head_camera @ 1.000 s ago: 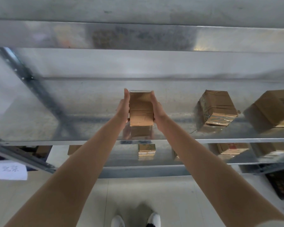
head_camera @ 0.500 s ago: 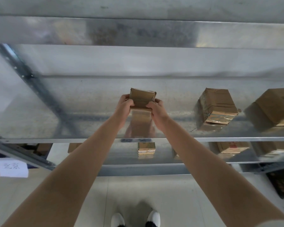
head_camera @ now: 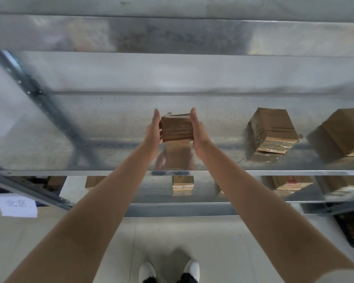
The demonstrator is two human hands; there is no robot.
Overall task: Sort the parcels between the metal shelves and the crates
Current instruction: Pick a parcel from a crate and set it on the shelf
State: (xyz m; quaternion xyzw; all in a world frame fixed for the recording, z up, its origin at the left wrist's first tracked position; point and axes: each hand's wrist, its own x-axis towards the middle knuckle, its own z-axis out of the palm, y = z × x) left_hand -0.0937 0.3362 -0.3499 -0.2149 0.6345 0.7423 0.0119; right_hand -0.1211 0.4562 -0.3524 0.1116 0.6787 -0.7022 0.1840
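On reflective metal shelves [head_camera: 49,139] over pale flooring [head_camera: 172,237] sit brown parcels [head_camera: 272,129].

This looks like a parcel storeroom or sorting depot: tiered galvanised metal shelves [head_camera: 90,129] carry taped brown cardboard parcels [head_camera: 272,129] set well apart, a handwritten paper label [head_camera: 15,205] hangs by the rack's left upright, and a dark crate [head_camera: 352,227] sits on the pale floor [head_camera: 172,237].
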